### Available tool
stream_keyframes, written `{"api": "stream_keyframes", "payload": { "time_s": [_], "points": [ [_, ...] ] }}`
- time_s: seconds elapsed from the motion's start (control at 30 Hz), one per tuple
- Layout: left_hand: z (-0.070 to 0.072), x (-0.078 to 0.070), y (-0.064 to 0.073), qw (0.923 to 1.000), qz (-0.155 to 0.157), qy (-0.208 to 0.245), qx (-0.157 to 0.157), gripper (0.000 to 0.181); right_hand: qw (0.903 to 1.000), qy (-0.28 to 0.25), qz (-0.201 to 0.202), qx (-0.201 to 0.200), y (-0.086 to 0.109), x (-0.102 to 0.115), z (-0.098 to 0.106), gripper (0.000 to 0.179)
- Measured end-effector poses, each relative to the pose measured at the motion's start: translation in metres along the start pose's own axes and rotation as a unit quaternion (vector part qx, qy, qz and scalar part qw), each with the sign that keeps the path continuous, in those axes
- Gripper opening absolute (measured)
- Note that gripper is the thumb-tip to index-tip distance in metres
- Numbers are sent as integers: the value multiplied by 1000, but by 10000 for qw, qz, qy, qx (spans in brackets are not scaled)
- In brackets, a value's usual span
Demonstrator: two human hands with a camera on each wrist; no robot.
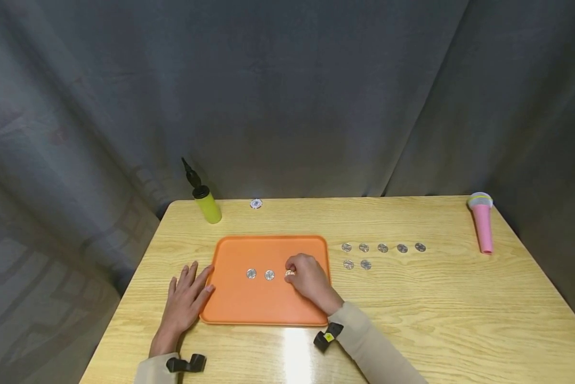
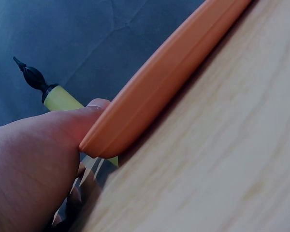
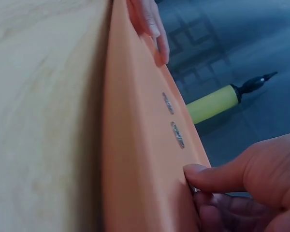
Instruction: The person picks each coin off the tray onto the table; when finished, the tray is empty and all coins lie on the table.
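Observation:
An orange tray [image 1: 263, 309] lies on the table with two silver coins, a left one [image 1: 251, 273] and a middle one [image 1: 269, 274], on its floor. To their right, my right hand [image 1: 310, 278] pinches a third coin [image 1: 290, 273] between thumb and fingers, close over the tray; the fingers cover part of it. My left hand [image 1: 184, 304] lies spread at the tray's left side, fingers mostly straight. In the left wrist view its thumb [image 2: 94, 108] rests at the orange rim.
Right of the tray lie a row of several silver coins [image 1: 382, 248] and two more [image 1: 348, 264] in front. A yellow-green hand pump [image 1: 208, 207] stands back left, near a white chip [image 1: 256, 204]. A pink toy microphone [image 1: 483, 226] lies far right; a grey curtain [image 1: 287, 106] hangs behind.

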State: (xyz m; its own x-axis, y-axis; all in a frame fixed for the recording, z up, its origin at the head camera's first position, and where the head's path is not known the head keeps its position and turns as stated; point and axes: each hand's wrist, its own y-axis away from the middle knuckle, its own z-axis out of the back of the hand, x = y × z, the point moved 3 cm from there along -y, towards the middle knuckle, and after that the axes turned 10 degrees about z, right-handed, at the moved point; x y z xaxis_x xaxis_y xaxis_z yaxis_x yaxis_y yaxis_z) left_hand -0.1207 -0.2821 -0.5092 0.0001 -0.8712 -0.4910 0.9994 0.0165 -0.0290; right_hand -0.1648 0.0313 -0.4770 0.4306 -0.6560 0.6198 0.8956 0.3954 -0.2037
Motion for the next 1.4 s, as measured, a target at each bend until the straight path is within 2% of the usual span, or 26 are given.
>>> {"api": "stream_keyframes", "payload": {
  "time_s": [0.1,0.37,0.7,0.83,1.07,1.4],
  "points": [
    [0,-1,1,10000,9,9,4,51,9999,139,59,-16,1,3,-1,14],
    [0,-1,0,10000,6,1,14,51,9998,88,-85,153,1,5,-1,15],
    [0,0,0,10000,-21,18,-21,50,9997,187,130,1,1,8,-2,18],
    [0,0,1,10000,-27,29,-41,50,9994,299,140,58,0,9,-2,18],
    [0,1,1,10000,2,-1,-1,50,9995,199,-77,223,0,5,-1,11],
    [-1,2,0,10000,32,42,22,50,9998,10,-171,136,2,1,2,15]
  ]
}}
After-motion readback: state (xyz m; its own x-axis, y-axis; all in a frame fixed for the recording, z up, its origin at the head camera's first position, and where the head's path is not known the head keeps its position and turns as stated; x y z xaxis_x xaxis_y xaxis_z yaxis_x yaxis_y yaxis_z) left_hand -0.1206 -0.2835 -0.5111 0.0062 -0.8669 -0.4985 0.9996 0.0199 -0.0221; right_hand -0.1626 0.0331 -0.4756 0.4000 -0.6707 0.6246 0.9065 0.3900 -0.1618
